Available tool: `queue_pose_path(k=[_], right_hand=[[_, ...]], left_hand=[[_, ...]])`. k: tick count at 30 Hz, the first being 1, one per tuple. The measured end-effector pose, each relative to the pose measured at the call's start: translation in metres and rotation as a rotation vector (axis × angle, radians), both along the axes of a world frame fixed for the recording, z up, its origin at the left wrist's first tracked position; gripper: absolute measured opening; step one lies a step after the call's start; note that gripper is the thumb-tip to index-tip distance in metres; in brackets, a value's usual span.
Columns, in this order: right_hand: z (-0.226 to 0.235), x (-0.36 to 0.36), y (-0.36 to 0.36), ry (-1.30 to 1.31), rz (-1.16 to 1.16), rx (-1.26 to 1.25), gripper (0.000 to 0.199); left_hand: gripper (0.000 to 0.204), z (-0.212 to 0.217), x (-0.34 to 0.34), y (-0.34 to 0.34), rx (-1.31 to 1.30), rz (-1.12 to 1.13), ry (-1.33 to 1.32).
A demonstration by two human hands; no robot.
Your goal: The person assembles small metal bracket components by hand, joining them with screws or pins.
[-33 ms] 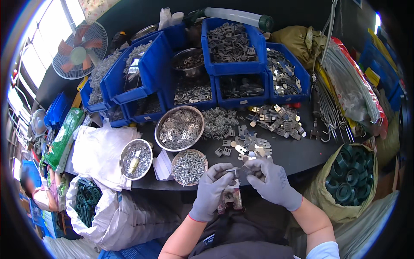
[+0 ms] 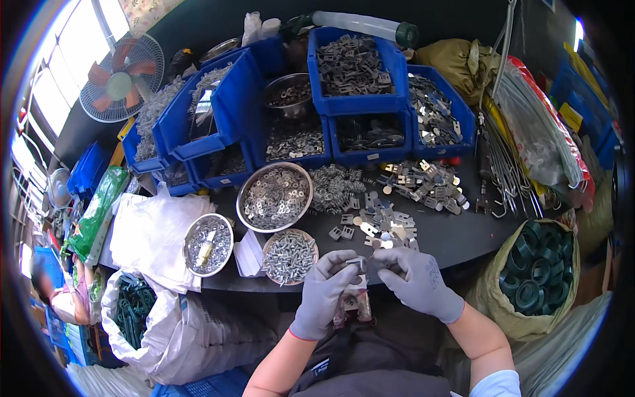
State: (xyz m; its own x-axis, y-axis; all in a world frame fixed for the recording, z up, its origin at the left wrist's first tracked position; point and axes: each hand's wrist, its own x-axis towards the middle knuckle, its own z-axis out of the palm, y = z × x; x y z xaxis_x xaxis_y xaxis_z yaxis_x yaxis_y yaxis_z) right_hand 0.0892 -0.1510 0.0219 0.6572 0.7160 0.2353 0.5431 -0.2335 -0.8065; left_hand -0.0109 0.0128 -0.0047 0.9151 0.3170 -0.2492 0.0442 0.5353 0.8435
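Both my hands wear grey gloves and meet at the table's front edge. My left hand is closed in a pinch on a small metal clip. My right hand is just beside it, thumb and fingers pinched together at the clip's right side; whatever they hold is too small to make out. Beneath the hands, a small clear bag of parts is partly hidden by the fingers. Beyond them lies a loose pile of flat metal plates and clips. A bowl of screws stands left of my left hand.
Bowls of washers and small fittings stand left, springs at the middle. Blue bins line the back. A sack of green rings stands right, a white sack left. A person is at far left.
My right fingertips have shifted slightly beside the clip. Everything else is as it was.
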Motion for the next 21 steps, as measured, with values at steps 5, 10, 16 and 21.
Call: queue_pose_path(k=[5,10,16,21], right_hand=[[-0.005,0.015,-0.009,-0.214,0.149,0.031,0.021],[-0.005,0.013,-0.019,-0.231,0.216,-0.046,0.019],[-0.019,-0.003,-0.033,0.090,0.197,-0.184,0.024],[-0.015,-0.022,-0.053,1.001,0.067,-0.070,0.033]], left_hand=[[0.022,0.005,0.002,-0.005,0.166,-0.037,0.047],[0.022,-0.011,-0.007,-0.008,0.255,-0.146,-0.004],[0.023,-0.014,-0.013,-0.014,0.453,-0.275,0.164],[0.020,-0.013,-0.026,-0.015,0.135,-0.308,0.184]])
